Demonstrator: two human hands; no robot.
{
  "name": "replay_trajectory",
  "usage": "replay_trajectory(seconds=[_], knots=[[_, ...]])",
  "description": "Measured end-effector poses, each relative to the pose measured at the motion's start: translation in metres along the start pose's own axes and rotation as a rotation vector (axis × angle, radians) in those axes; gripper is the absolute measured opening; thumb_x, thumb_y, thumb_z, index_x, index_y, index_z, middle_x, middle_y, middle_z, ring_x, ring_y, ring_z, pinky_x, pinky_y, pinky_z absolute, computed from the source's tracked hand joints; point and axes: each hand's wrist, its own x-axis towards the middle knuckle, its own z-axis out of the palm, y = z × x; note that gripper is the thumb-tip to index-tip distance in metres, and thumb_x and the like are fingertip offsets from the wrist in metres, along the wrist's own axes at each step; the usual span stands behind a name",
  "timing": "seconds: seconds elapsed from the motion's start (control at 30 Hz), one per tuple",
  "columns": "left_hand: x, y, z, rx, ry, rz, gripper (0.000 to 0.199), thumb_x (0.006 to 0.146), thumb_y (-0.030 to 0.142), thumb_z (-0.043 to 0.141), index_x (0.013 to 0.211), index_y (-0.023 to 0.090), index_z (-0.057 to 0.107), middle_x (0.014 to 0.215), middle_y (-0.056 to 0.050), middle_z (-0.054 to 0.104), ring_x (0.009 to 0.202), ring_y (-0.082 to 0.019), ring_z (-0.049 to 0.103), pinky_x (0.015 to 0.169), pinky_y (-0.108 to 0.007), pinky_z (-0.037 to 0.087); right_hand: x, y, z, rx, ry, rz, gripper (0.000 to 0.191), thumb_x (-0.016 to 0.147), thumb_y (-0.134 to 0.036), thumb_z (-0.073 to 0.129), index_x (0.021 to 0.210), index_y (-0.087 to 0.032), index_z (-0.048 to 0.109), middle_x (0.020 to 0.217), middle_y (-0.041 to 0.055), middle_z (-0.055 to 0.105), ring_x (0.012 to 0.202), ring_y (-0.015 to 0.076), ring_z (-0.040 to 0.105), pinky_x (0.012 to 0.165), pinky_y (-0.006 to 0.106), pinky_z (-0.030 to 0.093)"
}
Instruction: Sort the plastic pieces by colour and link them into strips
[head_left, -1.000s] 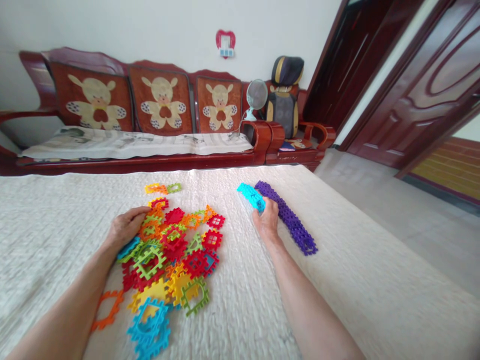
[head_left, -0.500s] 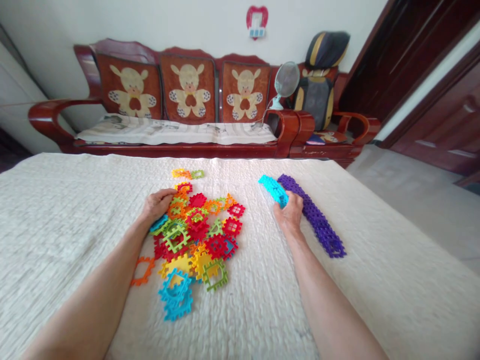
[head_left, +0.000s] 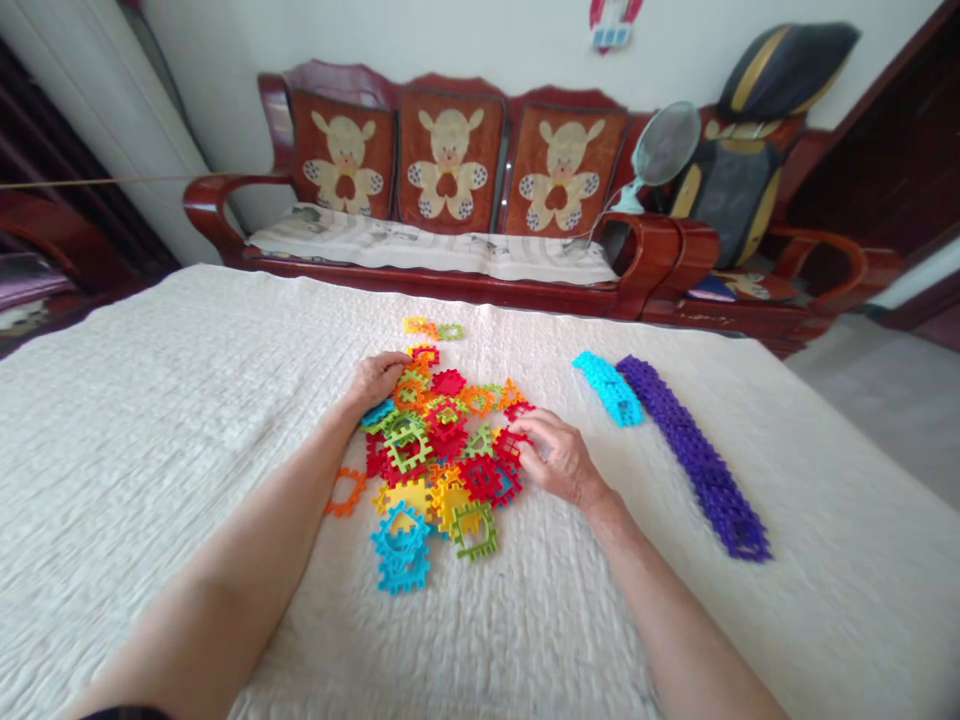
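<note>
My left hand (head_left: 379, 378) rests at the upper left edge of a pile of mixed plastic pieces (head_left: 442, 425), fingers closed at the orange ones; what they pinch is too small to make out. At the pile's right edge, my right hand (head_left: 559, 455) has its thumb and fingers apart beside a red window piece (head_left: 512, 446). Light-blue pieces (head_left: 609, 388) lie in a row further right, untouched. Beside them runs a longer purple row (head_left: 694, 455). An orange frame (head_left: 346, 492) sits left of the pile, next to my left forearm.
A pale quilted cloth (head_left: 247, 420) covers the table. Yellow, orange and green pieces (head_left: 433, 329) lie beyond the pile. Behind the table stand a wooden sofa (head_left: 450, 282) with bear cushions, a fan (head_left: 666, 145) and a chair with a massage pad (head_left: 739, 190).
My right hand has let go of the light-blue row and moved left to the pile's right edge. The view has turned left; my left hand stays at the same part of the pile.
</note>
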Motion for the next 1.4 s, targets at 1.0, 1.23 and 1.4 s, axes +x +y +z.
replay_trajectory(seconds=[1.0, 1.23, 1.4], knots=[[-0.004, 0.028, -0.039, -0.305, -0.462, -0.25, 0.023, 0.063, 0.031, 0.069, 0.081, 0.018, 0.074, 0.057, 0.001, 0.065, 0.042, -0.01, 0.048, 0.042, -0.023, 0.033, -0.003, 0.021, 0.006, -0.014, 0.097, 0.044, 0.012, 0.082, -0.024, 0.055, 0.089, -0.023, 0.066, 0.089, 0.0041, 0.07, 0.085, 0.02, 0.067, 0.079, 0.033, 0.055], [-0.011, 0.048, -0.02, -0.179, -0.473, -0.099, 0.026, 0.059, 0.035, 0.076, 0.079, 0.019, 0.073, 0.05, 0.003, 0.058, 0.045, -0.011, 0.05, 0.048, -0.024, 0.038, -0.004, 0.024, 0.007, -0.007, 0.067, 0.062, 0.013, 0.083, -0.022, 0.054, 0.091, -0.023, 0.065, 0.09, 0.0039, 0.069, 0.084, 0.0193, 0.066, 0.075, 0.032, 0.055], [-0.008, 0.05, -0.021, -0.278, -0.416, -0.111, 0.034, 0.071, 0.039, 0.067, 0.097, 0.016, 0.069, 0.062, -0.001, 0.065, 0.047, -0.011, 0.054, 0.049, -0.024, 0.04, -0.003, 0.021, 0.007, -0.001, 0.086, 0.044, 0.013, 0.083, -0.021, 0.054, 0.089, -0.023, 0.065, 0.088, 0.0032, 0.069, 0.082, 0.0183, 0.066, 0.075, 0.03, 0.055]])
